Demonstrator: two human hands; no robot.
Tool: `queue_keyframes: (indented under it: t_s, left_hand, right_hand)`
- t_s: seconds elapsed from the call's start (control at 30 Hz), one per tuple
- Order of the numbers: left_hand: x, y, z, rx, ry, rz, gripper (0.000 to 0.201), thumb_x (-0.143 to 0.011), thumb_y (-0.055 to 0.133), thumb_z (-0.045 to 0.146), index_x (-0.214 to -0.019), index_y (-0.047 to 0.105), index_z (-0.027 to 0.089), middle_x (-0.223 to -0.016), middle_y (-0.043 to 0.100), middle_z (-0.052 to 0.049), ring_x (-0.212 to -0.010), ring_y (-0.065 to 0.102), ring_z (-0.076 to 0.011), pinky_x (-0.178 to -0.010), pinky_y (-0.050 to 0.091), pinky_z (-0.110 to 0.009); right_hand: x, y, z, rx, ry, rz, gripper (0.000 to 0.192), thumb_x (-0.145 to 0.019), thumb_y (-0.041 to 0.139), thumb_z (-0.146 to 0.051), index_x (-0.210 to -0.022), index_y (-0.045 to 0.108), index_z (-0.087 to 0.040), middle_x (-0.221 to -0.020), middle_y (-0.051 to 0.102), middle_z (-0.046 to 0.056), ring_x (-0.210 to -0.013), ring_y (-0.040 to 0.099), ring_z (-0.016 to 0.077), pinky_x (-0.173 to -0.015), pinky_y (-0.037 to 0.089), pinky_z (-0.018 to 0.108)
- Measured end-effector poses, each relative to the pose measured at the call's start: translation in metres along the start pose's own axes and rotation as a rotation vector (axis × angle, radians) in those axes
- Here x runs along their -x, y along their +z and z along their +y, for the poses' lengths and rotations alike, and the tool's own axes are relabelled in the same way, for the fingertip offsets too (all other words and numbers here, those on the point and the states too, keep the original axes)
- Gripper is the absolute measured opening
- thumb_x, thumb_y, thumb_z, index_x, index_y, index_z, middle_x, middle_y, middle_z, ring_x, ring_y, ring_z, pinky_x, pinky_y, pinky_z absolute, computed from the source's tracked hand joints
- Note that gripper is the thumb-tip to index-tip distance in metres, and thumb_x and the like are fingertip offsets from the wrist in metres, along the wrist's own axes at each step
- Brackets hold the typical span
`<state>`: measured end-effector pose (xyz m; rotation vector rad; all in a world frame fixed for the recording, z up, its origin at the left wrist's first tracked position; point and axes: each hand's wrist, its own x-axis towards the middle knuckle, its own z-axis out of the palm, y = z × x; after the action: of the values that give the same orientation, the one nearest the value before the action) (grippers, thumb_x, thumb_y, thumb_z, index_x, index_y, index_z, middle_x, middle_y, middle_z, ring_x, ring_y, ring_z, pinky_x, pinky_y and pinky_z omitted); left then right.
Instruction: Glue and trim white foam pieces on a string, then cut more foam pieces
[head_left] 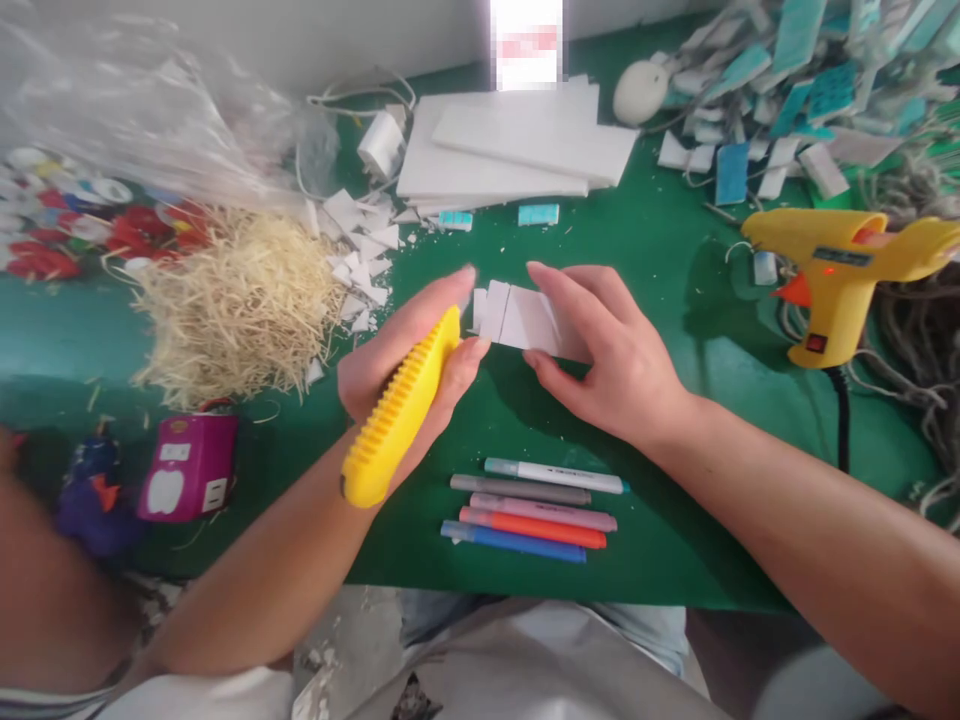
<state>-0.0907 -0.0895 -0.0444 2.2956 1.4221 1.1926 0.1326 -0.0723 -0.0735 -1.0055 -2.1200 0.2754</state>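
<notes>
My left hand (397, 335) is closed around a yellow box cutter (409, 405) with a ridged grip; I cannot make out its blade. The thumb and index fingertips of that hand reach the left end of some small white foam board pieces (529, 318), which lie side by side with thin seams between them. My right hand (619, 350) grips the right end of these pieces between thumb and fingers, partly hiding them. Just below the hands lie several markers (536, 508) in a row. Two small blue-and-white foam bits (538, 214) sit beyond the hands.
White foam sheets (517, 150) are stacked at the back. A yellow glue gun (844, 270) stands at right near foam scraps (780, 110) and grey cord. At left are a straw pile (244, 305), a magenta box (189, 467) and clear plastic (165, 110). Another person's arm (52, 590) shows lower left.
</notes>
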Motion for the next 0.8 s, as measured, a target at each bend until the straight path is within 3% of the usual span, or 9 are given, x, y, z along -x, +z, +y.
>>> queue_keyframes:
  t_s: [0.1,0.23,0.4,0.63,0.8]
  left_hand:
    - [0.001,0.004,-0.001,0.083,0.028,0.154,0.028,-0.104,0.065,0.041,-0.128,0.068,0.028,-0.117,0.08,0.002,-0.074,0.078,-0.0139,-0.075,0.068,-0.028]
    - [-0.001,0.008,-0.001,0.028,0.124,0.192,0.026,-0.101,0.069,0.034,-0.125,0.07,0.026,-0.112,0.082,0.001,-0.074,0.079,-0.0149,-0.075,0.069,-0.028]
    - [-0.002,0.007,-0.003,0.071,0.219,0.209,0.029,-0.099,0.072,0.028,-0.128,0.069,0.023,-0.113,0.082,0.0,-0.074,0.078,-0.0119,-0.078,0.068,-0.023]
    - [-0.007,0.011,-0.006,0.097,0.322,0.218,0.029,-0.101,0.07,0.03,-0.128,0.07,0.021,-0.111,0.082,-0.003,-0.087,0.08,-0.0145,-0.083,0.068,-0.021]
    - [-0.006,0.009,-0.011,0.157,0.24,0.224,0.04,-0.099,0.073,0.038,-0.137,0.065,0.024,-0.119,0.079,-0.005,-0.087,0.08,-0.0182,-0.07,0.069,-0.024]
  right_hand:
    - [-0.002,0.0,-0.001,-0.022,-0.018,0.029,0.068,-0.093,0.059,-0.022,-0.159,0.041,-0.023,-0.133,0.062,0.016,-0.12,0.062,0.0306,-0.093,0.061,0.051]
    - [-0.004,0.0,-0.003,-0.064,-0.048,0.086,0.075,-0.091,0.063,-0.024,-0.161,0.037,-0.026,-0.134,0.062,0.014,-0.116,0.062,0.0298,-0.094,0.061,0.052]
    - [-0.006,-0.002,-0.005,-0.08,-0.096,0.115,0.076,-0.09,0.064,-0.024,-0.161,0.036,-0.026,-0.14,0.062,0.015,-0.115,0.062,0.0293,-0.092,0.061,0.051]
    - [-0.007,-0.004,-0.006,-0.136,-0.124,0.1,0.076,-0.088,0.062,-0.024,-0.16,0.038,-0.026,-0.135,0.063,0.015,-0.112,0.063,0.0291,-0.089,0.061,0.05]
    - [-0.008,-0.005,-0.006,-0.157,-0.137,0.12,0.08,-0.082,0.063,-0.021,-0.159,0.041,-0.025,-0.135,0.062,0.015,-0.115,0.063,0.0297,-0.088,0.062,0.048]
